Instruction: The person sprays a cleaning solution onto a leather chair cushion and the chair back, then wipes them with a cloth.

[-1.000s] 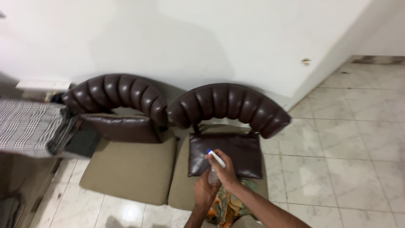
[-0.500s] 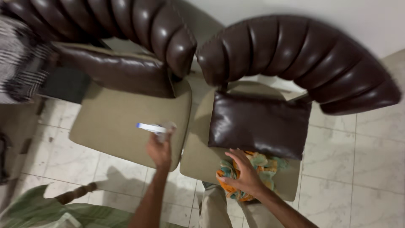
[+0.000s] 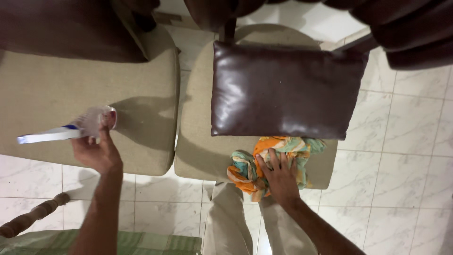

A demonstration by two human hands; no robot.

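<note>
My left hand (image 3: 96, 153) holds a clear spray bottle (image 3: 71, 129) with a white and blue head, lying sideways over the left beige chair seat (image 3: 56, 85). My right hand (image 3: 279, 175) presses flat on a crumpled orange, green and white cloth (image 3: 245, 165) at the front edge of the right beige seat (image 3: 198, 141). Just beyond the cloth a dark brown leather cushion (image 3: 283, 89) lies on that seat.
Dark brown padded chair backs (image 3: 410, 33) run along the top. White marble floor tiles (image 3: 401, 179) lie to the right and below. My beige trouser legs (image 3: 231, 222) show at the bottom, with a green striped fabric (image 3: 141, 243) and a turned wooden leg (image 3: 28, 219) at bottom left.
The view has tilted down and closer to the seats. My left hand took the bottle off to the left, and my right hand settled flat on the cloth.
</note>
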